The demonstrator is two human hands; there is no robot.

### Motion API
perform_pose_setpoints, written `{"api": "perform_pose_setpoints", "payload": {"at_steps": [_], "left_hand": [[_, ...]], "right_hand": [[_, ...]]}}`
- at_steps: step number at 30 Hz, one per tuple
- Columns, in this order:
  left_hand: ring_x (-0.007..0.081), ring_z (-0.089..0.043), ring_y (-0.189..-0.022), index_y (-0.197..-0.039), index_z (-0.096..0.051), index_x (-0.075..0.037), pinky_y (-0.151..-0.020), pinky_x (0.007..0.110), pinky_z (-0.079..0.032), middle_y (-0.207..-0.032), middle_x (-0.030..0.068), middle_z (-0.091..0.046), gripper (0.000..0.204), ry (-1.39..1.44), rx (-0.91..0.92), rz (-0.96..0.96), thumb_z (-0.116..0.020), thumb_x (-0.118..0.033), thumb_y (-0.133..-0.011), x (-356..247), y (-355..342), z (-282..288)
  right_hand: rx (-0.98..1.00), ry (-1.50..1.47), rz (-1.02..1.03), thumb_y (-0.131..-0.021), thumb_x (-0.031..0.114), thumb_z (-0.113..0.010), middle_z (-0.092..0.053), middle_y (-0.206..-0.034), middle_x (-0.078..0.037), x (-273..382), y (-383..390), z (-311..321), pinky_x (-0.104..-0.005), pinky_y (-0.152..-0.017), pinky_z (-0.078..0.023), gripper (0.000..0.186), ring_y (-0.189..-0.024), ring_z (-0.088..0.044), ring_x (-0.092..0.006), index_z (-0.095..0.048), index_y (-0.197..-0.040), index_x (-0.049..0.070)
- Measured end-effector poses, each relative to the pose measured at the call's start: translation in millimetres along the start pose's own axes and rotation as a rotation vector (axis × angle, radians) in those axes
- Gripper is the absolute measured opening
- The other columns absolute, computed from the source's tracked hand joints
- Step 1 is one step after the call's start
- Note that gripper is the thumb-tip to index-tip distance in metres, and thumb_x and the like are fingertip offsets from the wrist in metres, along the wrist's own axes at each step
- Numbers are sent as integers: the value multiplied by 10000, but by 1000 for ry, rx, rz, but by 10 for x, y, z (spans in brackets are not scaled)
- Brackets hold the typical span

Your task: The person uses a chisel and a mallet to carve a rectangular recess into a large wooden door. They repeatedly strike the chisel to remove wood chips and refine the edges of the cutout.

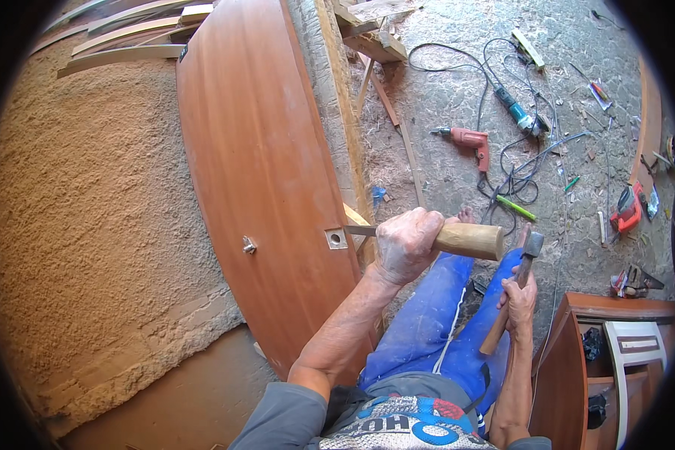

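Observation:
My left hand (405,246) is closed around a wood chisel (469,240) with a thick wooden handle. Its narrow blade points left, the tip at the edge of a reddish-brown wooden door (266,142). Close to that tip, a pale square recess (337,239) with a round hole is cut into the door's face. A small metal fitting (249,245) lies further left on the door. Lower right, my right hand (520,301) grips a hammer (495,334) by its wooden handle, with the metal head upward and apart from the chisel's butt.
A red drill (471,142), a teal angle grinder (519,111) and tangled cables lie on the rough floor beyond my legs. A red power tool (628,210) sits at right. A wooden cabinet (566,375) stands lower right. Wood strips (124,52) lie far left by the rough wall.

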State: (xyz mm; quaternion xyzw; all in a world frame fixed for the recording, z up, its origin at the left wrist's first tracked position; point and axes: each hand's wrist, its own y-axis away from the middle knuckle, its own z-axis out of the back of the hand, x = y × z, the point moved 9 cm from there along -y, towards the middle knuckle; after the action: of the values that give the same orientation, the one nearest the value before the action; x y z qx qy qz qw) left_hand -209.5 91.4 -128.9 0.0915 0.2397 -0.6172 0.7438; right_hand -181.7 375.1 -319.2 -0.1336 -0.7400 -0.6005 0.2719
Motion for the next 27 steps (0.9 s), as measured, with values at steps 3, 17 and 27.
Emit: {"api": "perform_pose_setpoints", "payload": {"at_steps": [3,17,27], "left_hand": [[260,-596,-553,-780,-551,-113,-504,401,-464,-628,74,-501,266,0,-8,6,-779,-224,-859,23,11,-7],[269,-630,-572,-823,-622,-84,-512,377,-484,-678,90,-605,229,-21,-10,34,-845,-137,-810,56,46,-12],[293,-647,-601,-877,-634,-63,-532,370,-505,-723,107,-622,235,34,-58,21,-849,-60,-780,60,-21,94]], "right_hand": [[6,-3,1,-868,69,-634,-503,-685,3,-9,-3,6,-256,-406,-460,357,-482,-505,-82,-473,-1186,38],[-2,-18,9,-868,49,-637,-499,-689,0,10,34,27,-258,-401,-462,374,-476,-503,-84,-480,-1206,21],[45,111,229,-919,105,-653,-516,-746,-4,607,326,-87,-243,-445,-451,514,-513,-510,-75,-462,-1384,1]]}}
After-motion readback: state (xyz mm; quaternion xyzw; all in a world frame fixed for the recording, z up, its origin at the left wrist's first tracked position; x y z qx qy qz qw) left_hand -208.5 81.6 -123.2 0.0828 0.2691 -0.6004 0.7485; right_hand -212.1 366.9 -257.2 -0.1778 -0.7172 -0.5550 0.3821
